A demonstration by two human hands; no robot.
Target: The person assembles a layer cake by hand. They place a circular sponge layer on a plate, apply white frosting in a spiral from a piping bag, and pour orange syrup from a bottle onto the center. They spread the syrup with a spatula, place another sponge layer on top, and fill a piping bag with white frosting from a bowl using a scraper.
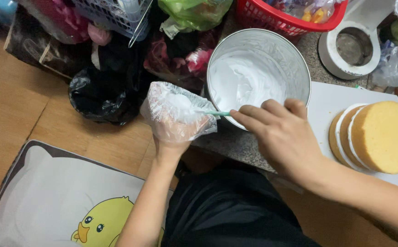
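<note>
My left hand (177, 137) holds a clear plastic piping bag (174, 112) folded over it, with white cream inside. My right hand (279, 135) grips a green-handled spatula (217, 113) whose tip reaches into the bag's open mouth. Just behind my hands stands a metal mixing bowl (295, 59) coated with white cream (244, 82). To the right, a layered yellow sponge cake (382, 137) with white filling lies on a white board (331, 98).
A granite counter edge (235, 146) runs under the bowl. A red basket (272, 20), a white mixer base (352, 48), a black bag (103, 96) and other bags crowd the back. A duck-print cushion (66, 201) lies on the wooden floor.
</note>
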